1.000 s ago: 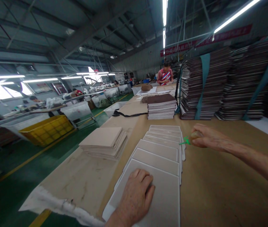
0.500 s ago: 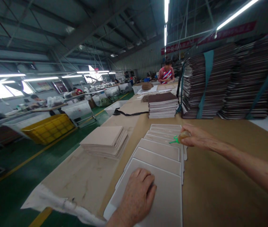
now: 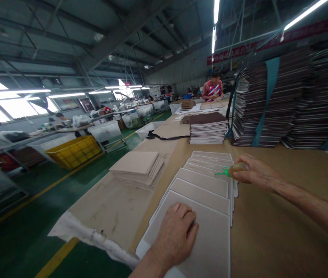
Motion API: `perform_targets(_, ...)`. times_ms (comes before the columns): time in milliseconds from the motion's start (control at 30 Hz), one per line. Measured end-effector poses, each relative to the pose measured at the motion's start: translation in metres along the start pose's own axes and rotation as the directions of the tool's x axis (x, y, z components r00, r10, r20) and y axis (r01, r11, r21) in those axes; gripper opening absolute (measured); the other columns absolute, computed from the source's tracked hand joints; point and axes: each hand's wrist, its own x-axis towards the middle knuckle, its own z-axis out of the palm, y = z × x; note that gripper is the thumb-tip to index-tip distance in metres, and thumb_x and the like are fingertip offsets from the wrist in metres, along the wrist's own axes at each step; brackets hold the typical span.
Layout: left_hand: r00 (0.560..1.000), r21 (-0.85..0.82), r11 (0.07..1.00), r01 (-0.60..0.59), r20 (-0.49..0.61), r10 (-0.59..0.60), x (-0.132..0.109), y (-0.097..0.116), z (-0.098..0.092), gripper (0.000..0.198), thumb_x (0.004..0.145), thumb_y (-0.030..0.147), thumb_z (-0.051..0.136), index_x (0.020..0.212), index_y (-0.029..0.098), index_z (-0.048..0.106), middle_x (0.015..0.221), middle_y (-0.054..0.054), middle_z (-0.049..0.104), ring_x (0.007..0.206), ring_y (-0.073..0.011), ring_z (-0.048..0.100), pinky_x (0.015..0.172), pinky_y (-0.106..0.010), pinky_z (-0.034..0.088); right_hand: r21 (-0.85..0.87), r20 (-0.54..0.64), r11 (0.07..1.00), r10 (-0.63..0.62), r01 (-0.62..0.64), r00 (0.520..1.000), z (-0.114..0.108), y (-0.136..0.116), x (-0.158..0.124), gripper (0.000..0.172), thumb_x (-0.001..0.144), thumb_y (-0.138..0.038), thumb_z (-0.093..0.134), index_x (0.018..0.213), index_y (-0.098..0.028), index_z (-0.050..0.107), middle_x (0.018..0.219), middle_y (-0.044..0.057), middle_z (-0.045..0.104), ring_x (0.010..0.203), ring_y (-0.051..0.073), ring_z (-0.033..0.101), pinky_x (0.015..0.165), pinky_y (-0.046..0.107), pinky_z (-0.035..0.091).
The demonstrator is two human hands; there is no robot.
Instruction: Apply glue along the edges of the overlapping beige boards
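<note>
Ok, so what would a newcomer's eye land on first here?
Probably the bright green-tipped tool in the right hand, by the overlapping beige panels. Next, the tall dark stacks with teal straps at right, and the yellow bin left of the table.

The right hand (image 3: 249, 170) has brought its bottle's (image 3: 237, 168) green nozzle (image 3: 224, 172) farther over the fanned panels (image 3: 206, 182); the bench (image 3: 123, 210) sits farther right in frame.

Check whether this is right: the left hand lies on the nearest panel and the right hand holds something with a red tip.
The head view shows the tip at the right hand is green, not red; the rest holds.
</note>
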Motion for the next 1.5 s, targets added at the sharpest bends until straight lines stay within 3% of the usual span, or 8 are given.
perform_targets(133, 1.000, 0.015, 1.000, 0.001, 0.005, -0.001, 0.000, 0.001, 0.000, 0.012, 0.097, 0.021, 0.060, 0.105, 0.018, 0.068, 0.107, -0.009, 0.067, 0.103, -0.0276, 0.057, 0.093, -0.048, 0.051, 0.090, -0.002, 0.995, -0.047, 0.047, 0.999, 0.027, -0.028, 0.006, 0.032, 0.081, -0.046, 0.064, 0.102, -0.022, 0.062, 0.092, 0.004, 0.066, 0.082, 0.022, 0.061, 0.069, 0.033, 0.044)
perform_targets(300, 1.000, 0.027, 1.000, 0.008, 0.008, -0.008, 0.001, 0.001, 0.001, 0.011, 0.095, 0.023, 0.064, 0.105, 0.019, 0.068, 0.106, -0.007, 0.068, 0.103, -0.0267, 0.058, 0.093, -0.046, 0.051, 0.093, 0.023, 0.987, -0.133, 0.130, 0.991, 0.053, -0.065, 0.025, 0.025, 0.084, -0.036, 0.068, 0.102, -0.020, 0.061, 0.093, 0.002, 0.064, 0.081, 0.020, 0.059, 0.071, 0.032, 0.044)
perform_targets(567, 1.000, 0.024, 1.000, 0.013, 0.010, -0.013, 0.000, 0.001, 0.003, 0.012, 0.096, 0.024, 0.065, 0.105, 0.018, 0.068, 0.107, -0.008, 0.068, 0.104, -0.0266, 0.058, 0.094, -0.046, 0.050, -0.072, 0.064, 0.984, -0.161, 0.165, 0.985, 0.066, -0.101, 0.045, 0.020, 0.097, -0.034, 0.070, 0.106, -0.018, 0.061, 0.099, 0.002, 0.061, 0.084, 0.019, 0.057, 0.078, 0.034, 0.049)
perform_targets(800, 1.000, 0.021, 1.000, 0.012, 0.023, -0.012, 0.000, 0.002, 0.002, 0.011, 0.096, 0.025, 0.065, 0.105, 0.020, 0.068, 0.107, -0.008, 0.068, 0.105, -0.0272, 0.058, 0.097, -0.046, 0.051, -0.176, 0.134, 0.965, -0.173, 0.195, 0.976, 0.053, -0.109, 0.047, 0.024, 0.099, -0.040, 0.069, 0.104, -0.018, 0.062, 0.095, 0.002, 0.060, 0.077, 0.017, 0.054, 0.074, 0.033, 0.049)
perform_targets(1067, 1.000, 0.036, 0.999, 0.013, 0.002, -0.013, 0.000, 0.001, 0.004, 0.011, 0.095, 0.023, 0.064, 0.105, 0.021, 0.068, 0.107, -0.008, 0.068, 0.103, -0.0265, 0.058, 0.094, -0.045, 0.051, -0.168, 0.112, 0.962, -0.196, 0.213, 0.974, 0.067, -0.116, 0.058, 0.025, 0.101, -0.041, 0.067, 0.107, -0.017, 0.061, 0.102, 0.004, 0.060, 0.083, 0.018, 0.056, 0.077, 0.034, 0.050)
perform_targets(1333, 1.000, 0.025, 1.000, 0.013, 0.011, -0.014, 0.000, 0.000, 0.002, 0.011, 0.095, 0.023, 0.064, 0.105, 0.020, 0.068, 0.107, -0.007, 0.068, 0.103, -0.0264, 0.058, 0.095, -0.047, 0.050, -0.199, 0.202, 0.967, -0.122, 0.162, 0.972, 0.030, -0.098, 0.044, 0.023, 0.098, -0.040, 0.071, 0.100, -0.018, 0.063, 0.087, -0.001, 0.059, 0.070, 0.014, 0.052, 0.067, 0.029, 0.047)
perform_targets(1500, 1.000, 0.034, 0.999, 0.002, 0.010, -0.002, 0.001, 0.000, 0.002, 0.011, 0.096, 0.025, 0.062, 0.106, 0.021, 0.067, 0.107, -0.008, 0.068, 0.103, -0.0268, 0.058, 0.093, -0.046, 0.051, -0.215, 0.178, 0.963, -0.123, 0.161, 0.976, 0.030, -0.092, 0.039, 0.022, 0.097, -0.038, 0.072, 0.101, -0.018, 0.063, 0.091, 0.001, 0.061, 0.076, 0.016, 0.055, 0.072, 0.031, 0.048)
